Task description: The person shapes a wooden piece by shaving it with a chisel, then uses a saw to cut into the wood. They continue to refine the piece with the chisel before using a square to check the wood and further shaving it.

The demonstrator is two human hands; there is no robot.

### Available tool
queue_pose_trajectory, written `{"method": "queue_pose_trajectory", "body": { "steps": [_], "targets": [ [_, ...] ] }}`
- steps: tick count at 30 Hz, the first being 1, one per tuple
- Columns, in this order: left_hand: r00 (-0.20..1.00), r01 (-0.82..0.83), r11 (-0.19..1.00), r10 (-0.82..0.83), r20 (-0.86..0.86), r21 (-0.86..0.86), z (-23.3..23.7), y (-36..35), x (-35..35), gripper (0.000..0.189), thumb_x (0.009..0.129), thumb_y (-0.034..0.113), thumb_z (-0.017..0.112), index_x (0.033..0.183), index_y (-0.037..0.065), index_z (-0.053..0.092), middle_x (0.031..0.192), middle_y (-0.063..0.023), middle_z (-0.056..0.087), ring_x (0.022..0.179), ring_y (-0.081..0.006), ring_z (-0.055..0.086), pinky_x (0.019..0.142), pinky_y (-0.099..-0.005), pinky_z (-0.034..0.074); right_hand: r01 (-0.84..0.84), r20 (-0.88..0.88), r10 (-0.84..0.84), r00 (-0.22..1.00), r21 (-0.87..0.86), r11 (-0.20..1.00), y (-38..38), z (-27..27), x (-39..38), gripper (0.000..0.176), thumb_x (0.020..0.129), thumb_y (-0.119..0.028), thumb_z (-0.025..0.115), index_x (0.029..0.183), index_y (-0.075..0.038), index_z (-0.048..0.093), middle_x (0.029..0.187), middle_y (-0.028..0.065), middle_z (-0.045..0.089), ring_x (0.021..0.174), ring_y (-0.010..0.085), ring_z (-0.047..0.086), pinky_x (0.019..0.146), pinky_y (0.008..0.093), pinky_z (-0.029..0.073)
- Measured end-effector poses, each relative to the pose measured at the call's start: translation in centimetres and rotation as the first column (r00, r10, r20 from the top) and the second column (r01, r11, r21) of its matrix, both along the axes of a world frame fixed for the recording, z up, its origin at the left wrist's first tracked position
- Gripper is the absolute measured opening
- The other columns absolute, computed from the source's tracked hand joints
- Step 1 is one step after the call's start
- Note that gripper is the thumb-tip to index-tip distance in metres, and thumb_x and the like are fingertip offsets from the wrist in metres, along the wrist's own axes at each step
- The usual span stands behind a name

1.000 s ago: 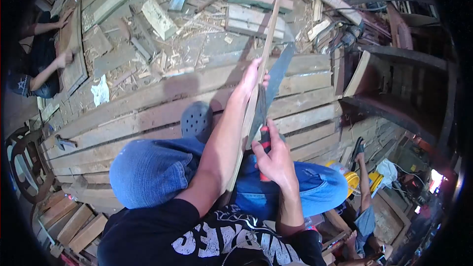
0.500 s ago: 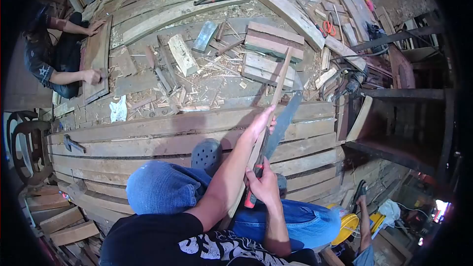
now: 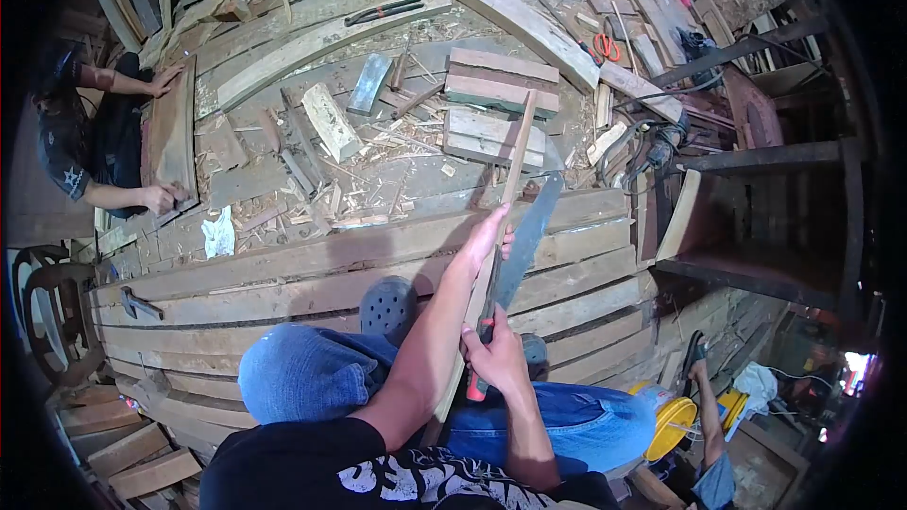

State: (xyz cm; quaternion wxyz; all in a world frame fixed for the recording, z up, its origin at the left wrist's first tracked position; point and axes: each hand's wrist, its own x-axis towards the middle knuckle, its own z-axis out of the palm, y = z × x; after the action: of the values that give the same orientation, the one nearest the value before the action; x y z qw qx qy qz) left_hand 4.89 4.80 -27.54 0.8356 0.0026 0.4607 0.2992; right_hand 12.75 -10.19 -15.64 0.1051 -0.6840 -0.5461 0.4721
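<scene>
A long, narrow wooden strip [image 3: 515, 165] slants up and away from my lap. My left hand [image 3: 489, 234] wraps round it partway along, with the thumb side on top. Lower down, my right hand [image 3: 496, 351] grips the red-and-black handle of a handsaw [image 3: 531, 241], fingers curled around it close beside the strip. The saw's broad grey blade points away from me, just right of the strip and almost parallel to it. Part of the handle is hidden by my right fingers. Both hands are over my legs in blue jeans [image 3: 557, 425].
Wood blocks [image 3: 496, 137], offcuts and shavings lie ahead. Pliers [image 3: 383, 11] rest on a plank; orange-handled scissors [image 3: 606, 47] lie farther right. A hammer [image 3: 140, 303] sits on the slats at left. A co-worker [image 3: 80, 146] handles a board [image 3: 175, 137]. A dark frame [image 3: 756, 279] stands right.
The view has shifted a little, moving the far blocks leftward. The saw blade looks sharper than before. Both my hands keep their holds, and the co-worker's near hand has slid along the board.
</scene>
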Motion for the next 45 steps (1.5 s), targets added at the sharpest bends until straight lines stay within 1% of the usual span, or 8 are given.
{"method": "queue_pose_trajectory", "body": {
  "steps": [6,8,17,24,29,37,42,45],
  "targets": [
    [1.000,-0.009,1.000,0.009,0.013,0.011,-0.3,0.0,0.0,0.047,0.084,0.058,0.056,0.076,0.013,0.048,0.061,0.0032,0.046,0.047,-0.0091,0.040,0.049,-0.0248,0.037,0.020,-0.044,-0.021,0.999,-0.030,0.999,0.3,0.6,-0.2,0.069,0.086,-0.025,0.060,0.134,0.014,0.030,0.067,0.0123,0.063,0.054,0.0178,0.064,0.054,0.0308,0.052],
    [1.000,-0.019,1.000,0.019,-0.009,0.012,-0.1,-0.1,0.0,0.047,0.083,0.058,0.056,0.076,0.012,0.048,0.061,0.0031,0.045,0.048,-0.0093,0.040,0.049,-0.0249,0.037,0.072,-0.035,-0.079,0.996,-0.168,0.983,0.8,1.8,-0.5,0.070,0.084,-0.034,0.059,0.131,0.012,0.034,0.088,0.0265,0.065,0.082,0.0418,0.065,0.076,0.0448,0.052],
    [0.998,-0.010,0.998,0.015,-0.066,0.068,0.5,-0.3,0.1,0.049,0.084,0.059,0.056,0.080,0.010,0.051,0.063,0.0032,0.046,0.050,-0.0093,0.044,0.051,-0.0260,0.041,0.059,-0.005,-0.061,0.998,-0.167,0.984,0.7,1.5,-0.6,0.072,0.083,-0.031,0.062,0.131,0.016,0.034,0.071,0.0217,0.066,0.070,0.0320,0.069,0.072,0.0375,0.052],
    [0.970,-0.010,0.964,0.075,-0.232,0.267,-0.4,-0.4,0.7,0.055,0.082,0.062,0.056,0.067,0.009,0.054,0.061,-0.0001,0.049,0.055,-0.0120,0.045,0.055,-0.0285,0.039,0.188,-0.144,-0.199,0.969,-0.085,0.978,1.4,3.3,-2.2,0.048,0.087,-0.014,0.061,0.126,0.007,0.043,0.061,0.0062,0.058,0.049,0.0111,0.056,0.047,0.0270,0.047],
    [0.959,0.081,0.922,0.031,-0.280,0.379,3.1,0.8,-0.5,0.056,0.082,0.062,0.057,0.068,0.008,0.059,0.061,-0.0011,0.054,0.054,-0.0130,0.049,0.056,-0.0296,0.041,0.307,-0.343,-0.314,0.886,-0.075,0.949,0.8,2.0,-1.7,0.041,0.090,-0.012,0.059,0.125,0.004,0.045,0.062,0.0022,0.055,0.046,0.0089,0.052,0.044,0.0236,0.043],
    [0.917,-0.161,0.905,0.285,-0.278,0.394,6.1,2.6,-3.5,0.053,0.088,0.055,0.051,0.082,0.004,0.064,0.061,-0.0043,0.059,0.050,-0.0135,0.058,0.050,-0.0296,0.048,0.446,-0.458,-0.312,0.832,0.218,0.868,0.9,3.4,-1.9,0.045,0.095,-0.014,0.050,0.134,0.004,0.037,0.074,0.0070,0.053,0.044,0.0108,0.050,0.040,0.0235,0.038],
    [0.869,-0.356,0.888,0.429,-0.246,0.290,6.9,2.0,-6.6,0.053,0.091,0.053,0.047,0.086,0.003,0.065,0.062,-0.0061,0.060,0.050,-0.0142,0.059,0.049,-0.0298,0.050,0.213,-0.274,-0.171,0.946,0.132,0.968,2.3,3.1,-1.7,0.049,0.094,-0.012,0.052,0.137,0.005,0.035,0.080,0.0074,0.052,0.047,0.0102,0.046,0.040,0.0244,0.038],
    [0.838,-0.357,0.889,0.441,-0.321,0.288,6.7,1.7,-7.8,0.053,0.094,0.051,0.043,0.085,0.002,0.063,0.061,-0.0071,0.059,0.053,-0.0140,0.059,0.050,-0.0310,0.050,0.145,-0.288,-0.062,0.956,0.278,0.950,2.4,2.0,-1.8,0.049,0.094,-0.014,0.051,0.136,0.006,0.036,0.068,0.0050,0.051,0.046,0.0094,0.046,0.040,0.0243,0.037]
  ]
}}
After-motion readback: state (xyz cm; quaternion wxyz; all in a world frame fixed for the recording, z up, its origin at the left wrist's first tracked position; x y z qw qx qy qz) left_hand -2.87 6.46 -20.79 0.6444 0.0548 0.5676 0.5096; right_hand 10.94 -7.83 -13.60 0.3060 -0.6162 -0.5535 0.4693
